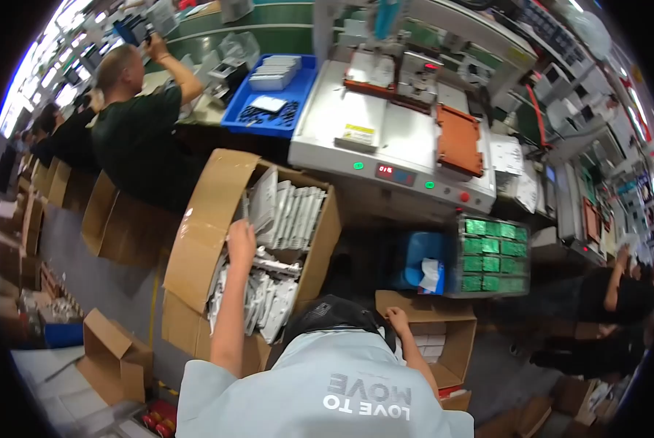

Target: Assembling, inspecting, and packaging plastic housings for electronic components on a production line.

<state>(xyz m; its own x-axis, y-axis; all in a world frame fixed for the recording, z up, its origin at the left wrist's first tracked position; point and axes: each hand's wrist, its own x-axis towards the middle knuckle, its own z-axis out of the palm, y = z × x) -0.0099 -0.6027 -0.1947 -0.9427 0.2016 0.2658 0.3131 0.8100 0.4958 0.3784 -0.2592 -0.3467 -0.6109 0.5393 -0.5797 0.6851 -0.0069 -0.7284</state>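
Observation:
My left hand (pixel 241 239) reaches into a large cardboard box (pixel 209 237) on the left. Its fingers are closed at the lower edge of a flat white plastic panel (pixel 263 198), which leans at the left end of a row. More white plastic parts (pixel 298 215) stand packed beside it, and others (pixel 272 303) lie loosely piled nearer to me. My right hand (pixel 397 319) is at the left part of a smaller cardboard box (pixel 455 365), its fingers curled by the flap (pixel 414 303). Whatever they grip there is too small to make out. White blocks (pixel 433 343) are stacked inside that box.
Ahead is a white machine bench (pixel 327 146) with orange fixtures (pixel 458 139) and lit buttons. A blue tray (pixel 236 117) of parts sits at its left. A rack of green pieces (pixel 493 255) and a blue bin (pixel 414 255) are at right. A co-worker (pixel 133 117) stands far left.

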